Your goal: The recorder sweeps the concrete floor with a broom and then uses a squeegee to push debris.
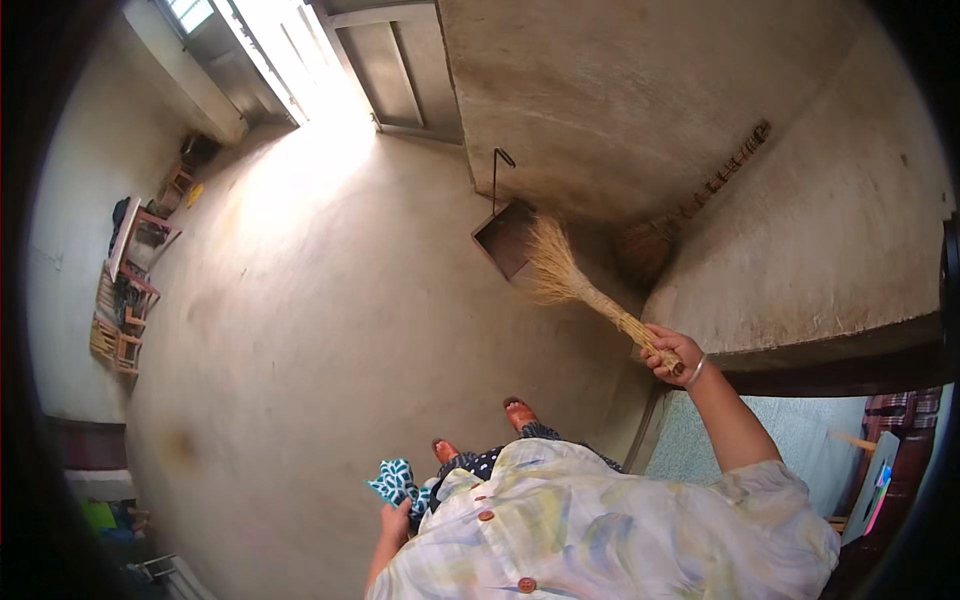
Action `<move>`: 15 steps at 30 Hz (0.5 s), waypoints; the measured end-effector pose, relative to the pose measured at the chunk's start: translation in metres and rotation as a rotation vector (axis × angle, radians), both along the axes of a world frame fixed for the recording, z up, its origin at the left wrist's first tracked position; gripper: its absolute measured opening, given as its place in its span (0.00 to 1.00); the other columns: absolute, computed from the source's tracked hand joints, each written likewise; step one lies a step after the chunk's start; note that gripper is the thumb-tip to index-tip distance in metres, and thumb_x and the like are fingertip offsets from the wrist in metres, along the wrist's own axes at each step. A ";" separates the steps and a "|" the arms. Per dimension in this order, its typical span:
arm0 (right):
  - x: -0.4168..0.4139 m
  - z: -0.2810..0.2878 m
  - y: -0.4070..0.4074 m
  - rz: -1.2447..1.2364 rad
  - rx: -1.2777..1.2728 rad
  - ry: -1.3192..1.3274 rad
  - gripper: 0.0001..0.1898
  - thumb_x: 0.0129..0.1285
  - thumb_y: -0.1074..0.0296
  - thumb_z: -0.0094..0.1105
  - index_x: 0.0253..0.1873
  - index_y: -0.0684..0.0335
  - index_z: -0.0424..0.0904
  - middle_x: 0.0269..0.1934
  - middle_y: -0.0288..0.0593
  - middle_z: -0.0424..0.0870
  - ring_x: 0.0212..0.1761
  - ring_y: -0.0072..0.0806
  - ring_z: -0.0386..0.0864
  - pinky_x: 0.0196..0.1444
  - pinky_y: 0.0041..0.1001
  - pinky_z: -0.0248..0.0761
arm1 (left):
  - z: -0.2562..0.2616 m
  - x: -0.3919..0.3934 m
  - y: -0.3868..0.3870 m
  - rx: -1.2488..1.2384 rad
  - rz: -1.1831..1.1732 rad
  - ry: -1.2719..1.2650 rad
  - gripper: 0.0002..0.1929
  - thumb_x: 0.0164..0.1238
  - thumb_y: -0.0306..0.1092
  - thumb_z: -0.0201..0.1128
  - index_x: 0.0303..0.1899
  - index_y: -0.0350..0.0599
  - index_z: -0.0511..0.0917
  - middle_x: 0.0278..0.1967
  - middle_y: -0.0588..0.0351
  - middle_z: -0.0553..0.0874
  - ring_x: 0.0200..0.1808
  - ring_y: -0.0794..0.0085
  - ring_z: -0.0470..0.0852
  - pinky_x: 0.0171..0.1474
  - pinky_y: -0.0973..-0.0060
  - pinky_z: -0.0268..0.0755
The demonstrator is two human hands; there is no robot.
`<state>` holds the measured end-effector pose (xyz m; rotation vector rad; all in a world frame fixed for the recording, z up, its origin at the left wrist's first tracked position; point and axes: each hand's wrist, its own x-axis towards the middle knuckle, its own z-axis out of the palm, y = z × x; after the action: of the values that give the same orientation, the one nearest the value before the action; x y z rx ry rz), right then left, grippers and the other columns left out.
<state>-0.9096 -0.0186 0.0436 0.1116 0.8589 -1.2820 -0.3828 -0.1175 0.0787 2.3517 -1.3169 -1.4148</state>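
Note:
My right hand (671, 352) grips the bound handle of a straw hand broom (592, 292), and its bristles fan out toward the upper left. Just past the bristle tips, partly covered by them, a metal dustpan (499, 240) with a tall thin hooked handle rests on the floor beside the wall. Low in the view, in front of my body, my left hand (396, 517) is closed around a bunched teal and white patterned cloth (394, 484). In the wall corner, right of the dustpan, leans a second, darker broom (709, 191) with a long wrapped handle.
Bright light falls through a doorway (322, 82) onto the concrete floor (300, 322), with a metal door leaf (401, 71) beside it. Wooden chairs (124, 341) and a small table (127, 236) line the left wall. Another doorway at right shows a pale blue-green floor (742, 435).

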 end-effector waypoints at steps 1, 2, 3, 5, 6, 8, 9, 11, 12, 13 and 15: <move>0.004 0.011 0.000 -0.031 0.014 -0.074 0.15 0.52 0.72 0.42 0.47 0.62 0.58 0.27 0.45 0.67 0.21 0.22 0.67 0.15 0.17 0.60 | 0.002 -0.004 -0.001 0.010 0.027 0.023 0.11 0.45 0.29 0.55 0.32 0.32 0.72 0.28 0.53 0.77 0.29 0.70 0.74 0.34 0.74 0.66; 0.008 0.018 -0.001 -0.064 0.028 -0.149 0.14 0.52 0.72 0.42 0.45 0.61 0.58 0.28 0.45 0.67 0.21 0.23 0.67 0.15 0.19 0.61 | -0.005 0.000 0.000 0.013 0.051 0.058 0.11 0.45 0.28 0.55 0.33 0.33 0.72 0.29 0.53 0.77 0.29 0.70 0.74 0.34 0.73 0.66; 0.013 0.027 -0.002 -0.065 0.028 -0.145 0.14 0.52 0.72 0.42 0.45 0.61 0.58 0.28 0.45 0.67 0.21 0.23 0.67 0.15 0.19 0.61 | -0.010 0.002 0.000 0.013 0.049 0.061 0.11 0.45 0.28 0.55 0.33 0.33 0.72 0.29 0.53 0.77 0.29 0.70 0.74 0.34 0.73 0.66; 0.023 0.034 -0.006 -0.192 0.186 -0.358 0.12 0.51 0.73 0.42 0.42 0.63 0.59 0.27 0.44 0.67 0.22 0.24 0.68 0.16 0.18 0.61 | -0.017 -0.001 0.000 0.007 0.050 0.095 0.12 0.45 0.28 0.55 0.33 0.33 0.72 0.30 0.52 0.76 0.30 0.69 0.74 0.34 0.73 0.66; 0.024 0.034 -0.006 -0.240 0.287 -0.526 0.11 0.50 0.72 0.44 0.39 0.65 0.59 0.25 0.43 0.66 0.22 0.24 0.68 0.17 0.18 0.62 | -0.005 -0.014 -0.001 0.020 0.036 0.051 0.13 0.45 0.28 0.55 0.35 0.33 0.71 0.30 0.52 0.76 0.31 0.69 0.74 0.35 0.73 0.66; 0.030 0.031 -0.008 -0.333 0.323 -0.591 0.10 0.49 0.71 0.46 0.37 0.65 0.60 0.23 0.43 0.66 0.22 0.24 0.68 0.17 0.18 0.62 | -0.025 0.007 0.003 -0.002 0.018 0.081 0.13 0.45 0.28 0.55 0.35 0.32 0.71 0.31 0.51 0.76 0.31 0.69 0.74 0.35 0.73 0.66; 0.035 0.026 -0.010 -0.413 0.362 -0.656 0.09 0.48 0.71 0.47 0.35 0.65 0.61 0.22 0.42 0.66 0.21 0.24 0.68 0.17 0.18 0.62 | -0.032 0.016 0.006 -0.025 0.014 0.108 0.14 0.45 0.29 0.55 0.36 0.31 0.71 0.31 0.51 0.76 0.31 0.68 0.74 0.36 0.73 0.66; 0.030 -0.003 -0.015 -0.449 0.359 -0.596 0.06 0.46 0.72 0.48 0.28 0.64 0.62 0.20 0.41 0.65 0.19 0.25 0.66 0.15 0.17 0.61 | -0.021 0.008 0.012 -0.008 -0.087 -0.085 0.15 0.46 0.30 0.55 0.36 0.31 0.71 0.32 0.50 0.77 0.32 0.68 0.74 0.36 0.73 0.66; 0.024 -0.027 -0.024 -0.469 0.393 -0.559 0.05 0.46 0.73 0.47 0.26 0.64 0.62 0.19 0.40 0.65 0.17 0.25 0.65 0.14 0.17 0.60 | -0.016 0.005 0.018 -0.025 -0.076 -0.066 0.15 0.46 0.31 0.56 0.36 0.31 0.71 0.31 0.50 0.77 0.32 0.68 0.74 0.35 0.73 0.66; 0.021 -0.035 -0.037 -0.480 0.428 -0.524 0.05 0.45 0.74 0.47 0.24 0.64 0.61 0.18 0.40 0.64 0.16 0.25 0.63 0.13 0.17 0.59 | -0.012 0.006 0.024 -0.043 -0.057 -0.050 0.15 0.46 0.32 0.56 0.35 0.30 0.71 0.31 0.49 0.77 0.31 0.68 0.75 0.35 0.73 0.66; 0.017 -0.055 -0.058 -0.366 0.417 -0.543 0.05 0.45 0.75 0.47 0.23 0.63 0.60 0.17 0.39 0.64 0.14 0.24 0.62 0.12 0.17 0.58 | -0.023 0.019 0.030 -0.034 -0.053 -0.173 0.15 0.46 0.33 0.57 0.34 0.31 0.72 0.30 0.49 0.78 0.30 0.68 0.75 0.35 0.73 0.66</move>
<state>-0.8925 -0.0765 -0.0119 0.9413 0.6320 -1.2970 -0.3641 -0.0874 0.0557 2.4822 -1.4434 -1.2141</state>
